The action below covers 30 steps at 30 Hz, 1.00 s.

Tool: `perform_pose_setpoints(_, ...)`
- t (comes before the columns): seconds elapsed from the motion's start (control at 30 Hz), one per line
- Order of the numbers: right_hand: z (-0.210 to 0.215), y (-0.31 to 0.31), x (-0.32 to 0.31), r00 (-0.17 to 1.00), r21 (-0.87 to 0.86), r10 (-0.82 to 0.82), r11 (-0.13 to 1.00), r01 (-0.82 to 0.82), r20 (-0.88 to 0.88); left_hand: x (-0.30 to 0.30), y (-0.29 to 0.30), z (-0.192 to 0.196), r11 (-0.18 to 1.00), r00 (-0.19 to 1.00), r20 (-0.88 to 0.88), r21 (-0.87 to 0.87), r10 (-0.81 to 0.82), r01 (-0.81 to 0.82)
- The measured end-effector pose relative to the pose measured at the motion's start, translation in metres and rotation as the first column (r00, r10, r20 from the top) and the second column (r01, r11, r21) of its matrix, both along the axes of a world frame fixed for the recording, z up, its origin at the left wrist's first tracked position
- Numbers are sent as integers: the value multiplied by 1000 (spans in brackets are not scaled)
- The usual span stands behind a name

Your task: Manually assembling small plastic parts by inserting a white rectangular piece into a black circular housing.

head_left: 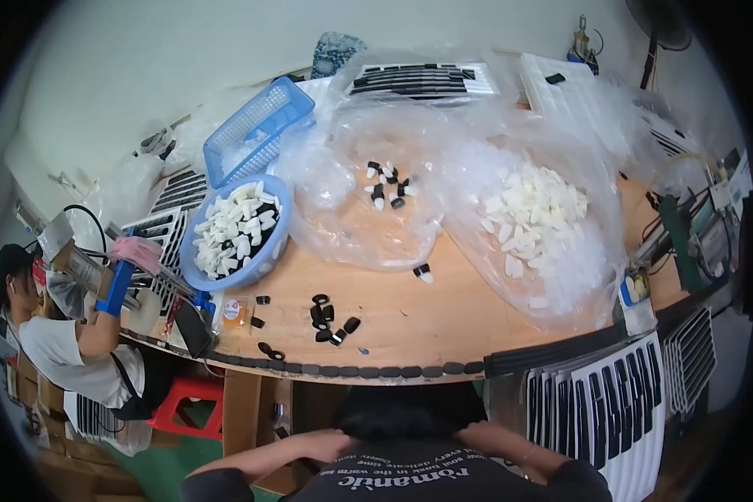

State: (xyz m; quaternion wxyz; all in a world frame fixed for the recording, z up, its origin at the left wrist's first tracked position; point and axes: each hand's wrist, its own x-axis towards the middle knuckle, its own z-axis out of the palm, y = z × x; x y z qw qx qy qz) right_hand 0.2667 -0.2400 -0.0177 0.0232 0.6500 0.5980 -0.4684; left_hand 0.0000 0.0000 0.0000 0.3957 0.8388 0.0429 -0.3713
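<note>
My left hand (pixel 333 444) and my right hand (pixel 480 433) are low at my lap, below the table's near edge. Each rests against the side of a dark, shiny-looking mass (pixel 406 418) there, which may be cloth or a bag. The fingers of both hands are hidden, so their grip does not show. Nearest on the wooden table (pixel 376 293) lies a loose group of small black caps (pixel 322 314). A white piece with a black cap (pixel 424 273) lies farther right. More white and black pieces (pixel 385 186) sit on clear plastic.
A blue round basket (pixel 280 238) holds white and black pieces. White pieces (pixel 535 209) fill a clear bag at right. A blue rectangular basket (pixel 297 105) lies behind. Slatted black-and-white panels (pixel 594 410) stand at lower right. A co-worker (pixel 84 347) sits left near a red stool (pixel 184 402).
</note>
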Motion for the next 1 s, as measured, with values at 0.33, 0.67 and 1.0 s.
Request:
perform_pose_setpoints(0.33, 134, 93, 71, 891, 124, 23, 992, 37, -454, 35, 101, 145, 959, 989, 128, -280, 77, -39)
perform_pose_setpoints(0.67, 150, 357, 188, 899, 609, -197, 677, 413, -391, 176, 139, 131, 893, 414, 910, 176, 13, -414)
perform_pose_setpoints(1.0, 32, 495, 267, 786, 719, -470, 694, 46, 403, 182, 122, 61, 977, 442, 896, 64, 33, -203)
